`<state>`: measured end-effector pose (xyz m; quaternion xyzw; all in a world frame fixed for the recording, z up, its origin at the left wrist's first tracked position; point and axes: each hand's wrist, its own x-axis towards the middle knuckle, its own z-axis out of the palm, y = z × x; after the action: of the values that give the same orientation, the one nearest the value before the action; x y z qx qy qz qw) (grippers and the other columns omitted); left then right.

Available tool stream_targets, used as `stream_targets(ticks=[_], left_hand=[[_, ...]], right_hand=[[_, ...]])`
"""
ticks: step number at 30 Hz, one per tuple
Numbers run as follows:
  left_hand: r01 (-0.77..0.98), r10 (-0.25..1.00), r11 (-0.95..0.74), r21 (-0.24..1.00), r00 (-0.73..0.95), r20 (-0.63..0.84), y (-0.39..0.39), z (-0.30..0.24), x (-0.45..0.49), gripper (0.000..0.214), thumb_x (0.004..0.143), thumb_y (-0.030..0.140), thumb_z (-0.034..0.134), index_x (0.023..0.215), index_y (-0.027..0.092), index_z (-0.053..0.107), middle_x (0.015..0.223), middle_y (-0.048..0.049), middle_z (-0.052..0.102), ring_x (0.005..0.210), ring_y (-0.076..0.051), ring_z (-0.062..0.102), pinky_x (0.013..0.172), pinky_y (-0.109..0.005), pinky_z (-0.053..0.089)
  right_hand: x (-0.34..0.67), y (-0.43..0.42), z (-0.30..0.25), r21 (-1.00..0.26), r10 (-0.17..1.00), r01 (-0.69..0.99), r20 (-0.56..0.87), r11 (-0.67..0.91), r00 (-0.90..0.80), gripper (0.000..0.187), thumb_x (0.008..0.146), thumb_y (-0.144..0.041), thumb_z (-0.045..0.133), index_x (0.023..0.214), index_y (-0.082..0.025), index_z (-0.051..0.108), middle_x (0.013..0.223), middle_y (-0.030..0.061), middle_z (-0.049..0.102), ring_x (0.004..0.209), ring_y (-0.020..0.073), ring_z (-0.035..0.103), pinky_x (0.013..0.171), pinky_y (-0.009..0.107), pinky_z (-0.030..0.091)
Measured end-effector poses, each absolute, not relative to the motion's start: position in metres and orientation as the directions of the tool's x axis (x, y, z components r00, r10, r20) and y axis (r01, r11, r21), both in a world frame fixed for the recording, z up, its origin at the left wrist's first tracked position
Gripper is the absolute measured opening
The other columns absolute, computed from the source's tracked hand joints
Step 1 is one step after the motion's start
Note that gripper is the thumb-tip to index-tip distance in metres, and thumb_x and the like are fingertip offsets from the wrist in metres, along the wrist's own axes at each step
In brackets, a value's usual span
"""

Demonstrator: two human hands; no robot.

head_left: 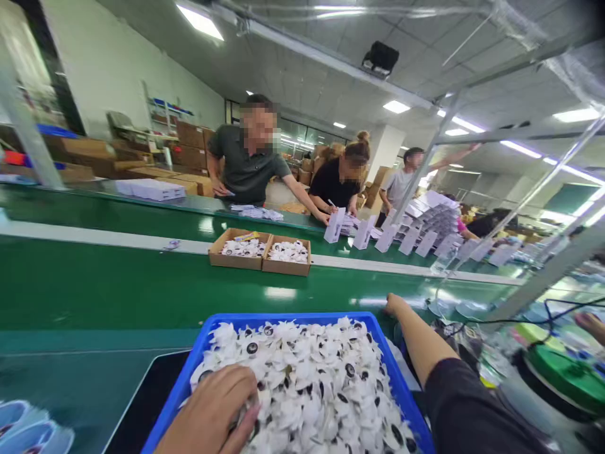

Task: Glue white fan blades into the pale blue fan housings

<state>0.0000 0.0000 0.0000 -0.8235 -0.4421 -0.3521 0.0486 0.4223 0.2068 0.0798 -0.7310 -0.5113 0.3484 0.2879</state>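
Observation:
A blue tray (373, 323) in front of me is heaped with small white petal-like pieces (307, 378), many with black round parts. My left hand (217, 403) lies over the tray's left side, fingers curled and thumb drawn in around one or more of these pieces; the grip is partly hidden. My right arm, in a black sleeve, reaches forward past the tray. My right hand (396, 305) is just beyond the tray's far right corner, low by the green belt, its fingers mostly hidden from view.
Two cardboard boxes (259, 260) of similar pieces sit across the green conveyor (118, 284). White cartons (334, 226) stand in a row beyond, where co-workers (255, 157) handle papers. Blue cups (33, 429) are at lower left. A metal post (534, 290), cables and another person's hand (590, 325) are right.

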Motion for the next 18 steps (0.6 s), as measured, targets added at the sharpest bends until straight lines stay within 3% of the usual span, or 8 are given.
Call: stream_targets(ticks=[5, 8, 10, 13, 15, 18], left_hand=[[0.77, 0.715, -0.607, 0.195, 0.422, 0.558, -0.007, 0.021, 0.008, 0.012, 0.095, 0.021, 0.047, 0.088, 0.022, 0.058, 0.089, -0.0034, 0.068, 0.083, -0.021, 0.066, 0.075, -0.034, 0.053], [0.773, 0.745, -0.586, 0.243, 0.397, 0.535, -0.009, 0.018, 0.005, 0.011, 0.095, 0.019, 0.047, 0.091, 0.021, 0.057, 0.093, -0.0047, 0.068, 0.088, -0.022, 0.065, 0.08, -0.037, 0.052], [0.771, 0.771, -0.569, 0.287, 0.379, 0.512, -0.01, 0.015, 0.002, 0.011, 0.095, 0.019, 0.046, 0.093, 0.02, 0.057, 0.097, -0.0054, 0.067, 0.093, -0.023, 0.063, 0.084, -0.039, 0.05], [0.763, 0.803, -0.547, 0.343, 0.363, 0.473, -0.013, 0.017, 0.0, 0.011, 0.096, 0.018, 0.045, 0.095, 0.02, 0.056, 0.102, -0.0068, 0.066, 0.097, -0.024, 0.06, 0.089, -0.042, 0.047], [0.757, 0.812, -0.542, 0.366, 0.358, 0.462, -0.015, 0.022, 0.001, 0.012, 0.096, 0.019, 0.045, 0.096, 0.02, 0.057, 0.103, -0.0073, 0.066, 0.099, -0.024, 0.06, 0.089, -0.043, 0.046], [0.744, 0.807, -0.551, 0.378, 0.361, 0.467, -0.018, 0.03, 0.004, 0.011, 0.096, 0.02, 0.046, 0.097, 0.019, 0.057, 0.104, -0.0073, 0.067, 0.101, -0.025, 0.06, 0.09, -0.044, 0.045]], right_hand=[[0.366, 0.226, 0.103, -0.884, 0.991, 0.449, -0.128, -0.132, 0.039, 0.035, 0.102, -0.036, 0.064, 0.129, -0.014, 0.057, 0.125, 0.0107, 0.056, 0.107, 0.0232, 0.06, 0.092, 0.042, 0.056], [0.324, 0.208, 0.115, -0.966, 0.982, 0.257, -0.051, -0.003, -0.182, 0.038, 0.102, -0.034, 0.063, 0.133, -0.014, 0.054, 0.125, 0.0109, 0.056, 0.105, 0.0227, 0.061, 0.09, 0.04, 0.057], [0.299, 0.181, 0.12, -0.996, 0.935, 0.085, -0.001, 0.032, -0.355, 0.051, 0.096, -0.035, 0.07, 0.139, -0.017, 0.047, 0.128, 0.0108, 0.056, 0.106, 0.0231, 0.063, 0.09, 0.039, 0.057], [0.274, 0.133, 0.121, -0.991, 0.827, -0.121, 0.028, -0.049, -0.561, 0.081, 0.071, -0.04, 0.085, 0.137, -0.025, 0.041, 0.132, 0.0088, 0.058, 0.106, 0.0233, 0.066, 0.092, 0.035, 0.056], [0.268, 0.104, 0.118, -0.971, 0.759, -0.177, -0.008, -0.162, -0.651, 0.082, 0.063, -0.039, 0.086, 0.131, -0.025, 0.042, 0.128, 0.0097, 0.062, 0.102, 0.0239, 0.069, 0.09, 0.034, 0.056], [0.268, 0.074, 0.111, -0.926, 0.684, -0.194, -0.088, -0.324, -0.725, 0.072, 0.067, -0.033, 0.08, 0.127, -0.022, 0.042, 0.121, 0.0125, 0.066, 0.097, 0.0248, 0.071, 0.084, 0.032, 0.057]])
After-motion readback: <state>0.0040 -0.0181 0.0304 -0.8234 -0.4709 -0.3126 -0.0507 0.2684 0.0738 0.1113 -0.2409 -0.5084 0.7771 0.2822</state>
